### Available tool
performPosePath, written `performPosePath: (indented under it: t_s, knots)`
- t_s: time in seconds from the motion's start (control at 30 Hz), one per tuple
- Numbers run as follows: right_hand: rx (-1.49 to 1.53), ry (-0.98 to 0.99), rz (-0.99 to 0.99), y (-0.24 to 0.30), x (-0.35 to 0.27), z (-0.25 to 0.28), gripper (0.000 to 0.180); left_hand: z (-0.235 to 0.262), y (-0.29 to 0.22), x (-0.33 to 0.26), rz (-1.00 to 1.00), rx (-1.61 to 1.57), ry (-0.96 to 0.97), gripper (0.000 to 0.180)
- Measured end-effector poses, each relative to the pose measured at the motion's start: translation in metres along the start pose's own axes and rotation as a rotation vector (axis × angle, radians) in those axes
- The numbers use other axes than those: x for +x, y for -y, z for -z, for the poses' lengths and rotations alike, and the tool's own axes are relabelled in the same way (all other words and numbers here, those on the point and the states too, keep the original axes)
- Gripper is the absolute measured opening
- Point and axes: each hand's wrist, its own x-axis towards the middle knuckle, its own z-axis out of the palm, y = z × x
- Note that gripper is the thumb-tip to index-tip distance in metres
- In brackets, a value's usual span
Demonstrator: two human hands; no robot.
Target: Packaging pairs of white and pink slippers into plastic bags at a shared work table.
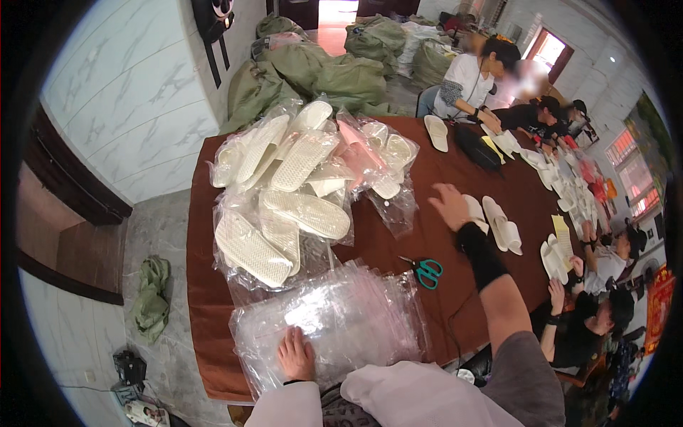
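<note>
My left hand [295, 354] lies with its fingers spread on a stack of transparent plastic bags [334, 313] at the table's near edge. My right hand [449, 206], a black band round its wrist, reaches over the table with its fingers apart and nothing seen in them. Just right of it is a pair of white slippers [502, 226], one partly hidden by the hand; I cannot tell whether it touches that one. Bagged cream slippers [306, 213] form a heap beyond the stack. Beside them lies a bagged pink slipper [361, 146].
Scissors with teal handles [428, 273] lie on the brown tablecloth [384, 245] between my arms. A black pouch [477, 147] and a single slipper [436, 133] are farther off. Several people work along the right side among more slippers. Green sacks [327, 75] are piled behind the table.
</note>
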Motion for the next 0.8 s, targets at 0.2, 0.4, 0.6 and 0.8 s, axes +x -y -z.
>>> performPosePath:
  t_s: [0.2,0.4,0.6,0.8]
  knots:
    - [0.080,-0.092,0.018,0.065,0.108,-0.104,0.067,-0.011,0.007,-0.008,0.061,0.030,0.046,0.050]
    - [0.856,-0.379,-0.375,0.021,0.152,-0.109,0.038,-0.012,0.002,-0.006,0.039,0.026,0.050,0.052]
    - [1.497,-0.423,-0.327,0.020,0.066,-0.010,0.030,-0.001,0.001,-0.007,0.031,0.019,0.044,0.049]
    - [1.657,-0.333,-0.268,0.018,-0.042,0.067,0.022,-0.002,0.001,-0.005,-0.019,-0.021,-0.036,0.048]
